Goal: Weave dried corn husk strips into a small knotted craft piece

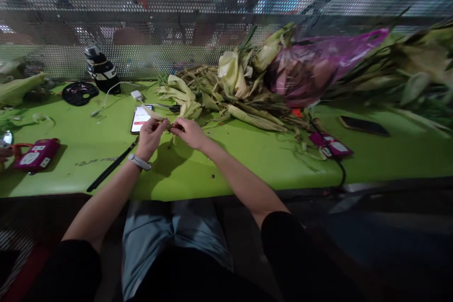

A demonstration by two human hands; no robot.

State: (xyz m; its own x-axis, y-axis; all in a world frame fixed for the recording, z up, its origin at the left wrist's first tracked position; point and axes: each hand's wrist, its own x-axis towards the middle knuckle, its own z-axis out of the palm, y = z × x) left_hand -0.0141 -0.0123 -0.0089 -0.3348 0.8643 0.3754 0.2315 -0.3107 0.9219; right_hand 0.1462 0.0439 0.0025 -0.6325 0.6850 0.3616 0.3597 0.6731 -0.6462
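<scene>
My left hand (151, 138) and my right hand (190, 134) meet over the green tabletop, their fingertips pinched close together. Between them is a pale strip of corn husk (152, 113); one end sticks out past my left fingers toward the upper left, and a thin bit hangs below. The pinched part is mostly hidden by my fingers. Just behind my left hand lies a phone (138, 124) with a lit screen, its black strap (112, 168) running toward the table's front edge. Loose husks (191, 109) lie right behind my right hand.
A heap of husks (244, 104) and a purple plastic bag (304, 73) fill the back right. A dark phone (364, 125) and a magenta device (336, 146) with a cable lie right. A black bottle (102, 71), black pad (79, 93) and another magenta device (38, 155) are left.
</scene>
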